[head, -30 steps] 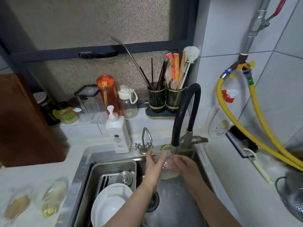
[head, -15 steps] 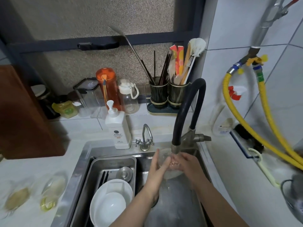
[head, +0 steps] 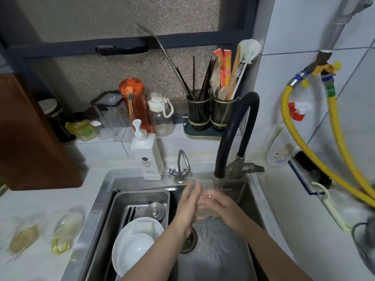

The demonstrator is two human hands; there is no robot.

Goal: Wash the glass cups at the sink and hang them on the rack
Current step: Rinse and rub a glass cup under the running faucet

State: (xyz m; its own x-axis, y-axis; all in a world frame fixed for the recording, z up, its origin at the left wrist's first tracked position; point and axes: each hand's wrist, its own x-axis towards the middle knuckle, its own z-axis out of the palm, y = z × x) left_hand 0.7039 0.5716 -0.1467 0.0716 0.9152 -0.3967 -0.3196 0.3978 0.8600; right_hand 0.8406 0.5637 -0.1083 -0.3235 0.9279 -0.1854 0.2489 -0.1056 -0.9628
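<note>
Both of your hands are wrapped around one glass cup [head: 206, 205] right under the faucet [head: 218, 182], so nothing's free at the moment. Your left hand [head: 187, 207] stands edge-up with its palm flat against the cup's left side, fingers pointing up toward the spout, while your right hand [head: 224, 207] cups it from the right, fingers curled over the glass. The cup sits squarely between them, over the sink [head: 249, 201] basin just right of the drain [head: 188, 239], with water running down over it and splashing below. It's clear glass and half hidden, so I honestly can't tell which way its long axis or mouth points. I'd say you're mid-rinse, and neither hand is really nearer since both touch it. No rack shows in this view, so whichever hand carries the cup off will need a firm hold, wet glass is slippery.
</note>
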